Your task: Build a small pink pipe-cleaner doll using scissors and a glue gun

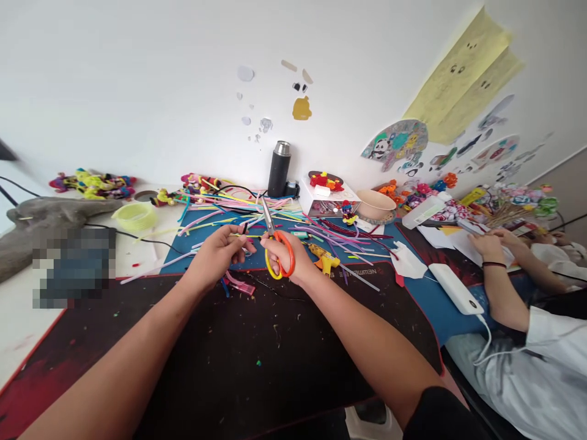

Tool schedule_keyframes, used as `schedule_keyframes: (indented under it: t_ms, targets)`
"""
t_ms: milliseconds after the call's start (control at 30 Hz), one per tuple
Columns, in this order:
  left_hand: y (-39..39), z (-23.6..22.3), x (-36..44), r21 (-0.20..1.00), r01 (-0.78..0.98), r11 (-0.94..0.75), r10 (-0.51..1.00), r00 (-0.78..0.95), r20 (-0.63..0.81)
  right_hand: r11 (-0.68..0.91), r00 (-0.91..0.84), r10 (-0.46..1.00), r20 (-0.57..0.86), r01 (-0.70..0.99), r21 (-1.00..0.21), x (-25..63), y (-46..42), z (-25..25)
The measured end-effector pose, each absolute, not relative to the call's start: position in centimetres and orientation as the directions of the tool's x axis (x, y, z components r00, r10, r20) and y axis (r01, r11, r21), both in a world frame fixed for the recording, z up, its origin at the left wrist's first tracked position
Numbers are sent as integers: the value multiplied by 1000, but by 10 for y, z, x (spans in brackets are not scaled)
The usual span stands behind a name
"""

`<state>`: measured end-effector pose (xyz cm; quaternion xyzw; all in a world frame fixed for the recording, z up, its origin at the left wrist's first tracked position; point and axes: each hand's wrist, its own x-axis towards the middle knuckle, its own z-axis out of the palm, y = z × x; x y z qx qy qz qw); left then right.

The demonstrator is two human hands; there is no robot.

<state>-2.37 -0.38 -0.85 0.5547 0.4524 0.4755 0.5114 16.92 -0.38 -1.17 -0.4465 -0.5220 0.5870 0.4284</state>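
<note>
My right hand [288, 253] grips a pair of scissors [276, 241] with orange and yellow handles, blades pointing away and up towards the wall. My left hand [222, 250] is closed in a pinch on a short dark piece of pipe cleaner [244, 231], held just left of the blades. Both hands hover over a dark desk mat [238, 348]. A heap of coloured pipe cleaners [238, 211] lies just beyond them. A yellow glue gun [324, 258] rests on the mat to the right of my right hand.
A black flask [279, 168], a white box [328, 198] and a bowl [375, 205] stand by the wall. On the right, another person's hands [490, 244] work on paper; a white power bank [455, 288] lies near them. A yellow coil [135, 215] sits left.
</note>
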Motion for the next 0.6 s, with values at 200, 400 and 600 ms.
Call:
schedule_keyframes:
  t_ms: [200, 400, 600]
  targets:
    - [-7, -12, -20, 997, -81, 14, 977, 211, 3, -268, -249, 950, -190, -333, -904, 156, -22, -11]
    - [-11, -9, -18, 999, -15, 47, 968, 246, -41, -274, -212, 956, -201, -411, -870, 157, -23, -14]
    - [-14, 1, -21, 956, 279, -95, 972, 232, 29, -208, -156, 975, -161, -360, -909, 157, -24, -9]
